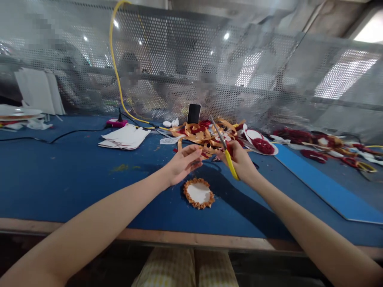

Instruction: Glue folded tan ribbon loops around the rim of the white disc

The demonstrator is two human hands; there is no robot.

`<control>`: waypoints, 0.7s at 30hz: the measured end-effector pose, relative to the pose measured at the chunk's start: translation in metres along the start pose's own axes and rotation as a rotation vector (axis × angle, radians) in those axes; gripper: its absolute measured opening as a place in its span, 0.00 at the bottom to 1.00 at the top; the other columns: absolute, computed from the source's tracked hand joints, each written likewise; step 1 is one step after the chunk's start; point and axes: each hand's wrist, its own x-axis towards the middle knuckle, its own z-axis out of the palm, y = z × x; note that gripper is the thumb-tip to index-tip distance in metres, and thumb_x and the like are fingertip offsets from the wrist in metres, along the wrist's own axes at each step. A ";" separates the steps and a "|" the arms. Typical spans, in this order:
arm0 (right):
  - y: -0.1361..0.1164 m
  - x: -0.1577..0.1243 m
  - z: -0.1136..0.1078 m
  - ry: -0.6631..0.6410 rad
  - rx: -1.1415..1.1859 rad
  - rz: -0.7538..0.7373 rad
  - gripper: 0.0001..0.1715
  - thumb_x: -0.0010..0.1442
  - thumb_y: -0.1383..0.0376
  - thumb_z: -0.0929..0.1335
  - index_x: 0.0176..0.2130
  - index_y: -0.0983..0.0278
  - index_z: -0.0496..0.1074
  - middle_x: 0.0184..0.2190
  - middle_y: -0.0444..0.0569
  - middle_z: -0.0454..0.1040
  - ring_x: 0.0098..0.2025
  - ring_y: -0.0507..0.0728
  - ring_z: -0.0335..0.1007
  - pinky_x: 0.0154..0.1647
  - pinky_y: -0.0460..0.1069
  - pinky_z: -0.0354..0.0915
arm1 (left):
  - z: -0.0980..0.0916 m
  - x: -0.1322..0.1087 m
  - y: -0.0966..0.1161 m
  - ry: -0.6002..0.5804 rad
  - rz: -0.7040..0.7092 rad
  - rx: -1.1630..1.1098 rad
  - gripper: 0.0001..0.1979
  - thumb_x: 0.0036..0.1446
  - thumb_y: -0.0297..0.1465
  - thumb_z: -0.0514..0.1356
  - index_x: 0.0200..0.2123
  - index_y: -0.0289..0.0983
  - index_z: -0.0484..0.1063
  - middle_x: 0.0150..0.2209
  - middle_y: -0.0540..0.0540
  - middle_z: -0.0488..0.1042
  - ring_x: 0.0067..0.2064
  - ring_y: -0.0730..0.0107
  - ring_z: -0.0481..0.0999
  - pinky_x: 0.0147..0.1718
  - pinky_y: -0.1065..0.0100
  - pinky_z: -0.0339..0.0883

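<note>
My right hand (pixel 239 161) is closed around a pair of scissors (pixel 230 163) with yellow handles, their blades pointing up and away from me. To its left, my left hand (pixel 184 164) has its thumb and fingers drawn together; whatever is between the fingertips is too small to make out against the ribbon behind. Just below the hands, a round white disc (pixel 199 193) edged with gathered orange-brown ribbon (pixel 191 203) lies flat on the blue table. Beyond my fingertips is a tangled heap of orange and dark red ribbon (pixel 196 135).
A phone (pixel 194 113) leans upright behind the ribbon heap. White paper sheets (pixel 124 136) lie left of it, near a pink power socket (pixel 116 123) with a black cable. White-and-red rosettes (pixel 260 143) and a blue board (pixel 323 183) are on the right. Perforated metal mesh (pixel 179 59) closes the back.
</note>
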 end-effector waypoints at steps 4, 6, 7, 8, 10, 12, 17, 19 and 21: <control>0.000 -0.030 -0.002 -0.088 -0.074 -0.106 0.38 0.57 0.32 0.68 0.47 0.58 0.59 0.35 0.48 0.70 0.33 0.59 0.67 0.35 0.54 0.63 | 0.003 -0.003 -0.004 -0.087 0.048 -0.089 0.13 0.52 0.29 0.77 0.35 0.38 0.77 0.50 0.51 0.84 0.46 0.69 0.84 0.48 0.67 0.74; -0.001 -0.035 -0.001 -0.111 -0.166 -0.118 0.45 0.53 0.28 0.68 0.49 0.60 0.59 0.37 0.51 0.71 0.34 0.62 0.68 0.35 0.55 0.63 | 0.003 -0.004 -0.005 -0.097 0.051 -0.112 0.11 0.53 0.28 0.77 0.35 0.39 0.78 0.49 0.50 0.84 0.50 0.67 0.85 0.52 0.67 0.73; -0.002 -0.036 0.000 -0.117 -0.203 -0.124 0.47 0.52 0.27 0.68 0.50 0.60 0.59 0.38 0.53 0.71 0.34 0.63 0.69 0.35 0.55 0.63 | 0.003 -0.005 -0.006 -0.092 0.047 -0.120 0.10 0.54 0.27 0.76 0.35 0.39 0.78 0.47 0.50 0.85 0.50 0.67 0.85 0.54 0.66 0.73; -0.002 -0.036 0.000 -0.121 -0.232 -0.136 0.48 0.52 0.27 0.67 0.50 0.61 0.59 0.39 0.54 0.72 0.35 0.64 0.70 0.36 0.56 0.64 | 0.004 -0.006 -0.006 -0.085 0.042 -0.126 0.10 0.54 0.26 0.75 0.36 0.39 0.78 0.45 0.51 0.85 0.49 0.68 0.85 0.55 0.66 0.72; -0.002 -0.036 0.001 -0.123 -0.265 -0.172 0.48 0.53 0.27 0.66 0.52 0.62 0.59 0.40 0.56 0.72 0.37 0.66 0.72 0.37 0.56 0.64 | 0.005 -0.008 -0.006 -0.077 0.037 -0.133 0.09 0.56 0.25 0.74 0.36 0.39 0.78 0.43 0.51 0.85 0.47 0.70 0.85 0.59 0.64 0.71; -0.003 -0.036 0.000 -0.115 -0.284 -0.196 0.48 0.55 0.28 0.66 0.53 0.63 0.58 0.40 0.56 0.73 0.38 0.66 0.73 0.36 0.56 0.65 | 0.007 -0.011 -0.005 -0.084 0.036 -0.136 0.08 0.57 0.25 0.73 0.37 0.39 0.79 0.44 0.52 0.85 0.47 0.71 0.85 0.60 0.63 0.71; -0.010 -0.039 -0.003 -0.121 -0.350 -0.197 0.45 0.55 0.31 0.67 0.52 0.62 0.58 0.39 0.55 0.73 0.35 0.65 0.74 0.32 0.54 0.63 | 0.008 -0.014 -0.007 -0.060 0.045 -0.119 0.08 0.57 0.25 0.73 0.37 0.38 0.79 0.41 0.51 0.85 0.47 0.70 0.85 0.60 0.63 0.72; -0.011 -0.039 -0.003 -0.111 -0.381 -0.190 0.45 0.55 0.30 0.67 0.51 0.62 0.58 0.38 0.55 0.72 0.35 0.66 0.74 0.31 0.54 0.62 | 0.008 -0.014 -0.008 -0.037 0.040 -0.109 0.08 0.57 0.24 0.73 0.38 0.38 0.80 0.41 0.51 0.85 0.46 0.71 0.85 0.60 0.64 0.72; -0.012 -0.039 -0.002 -0.101 -0.387 -0.190 0.45 0.54 0.29 0.67 0.50 0.62 0.58 0.37 0.55 0.72 0.34 0.66 0.74 0.30 0.53 0.61 | 0.008 -0.014 -0.009 -0.032 0.037 -0.113 0.08 0.57 0.24 0.73 0.38 0.38 0.80 0.41 0.51 0.85 0.45 0.73 0.84 0.59 0.66 0.73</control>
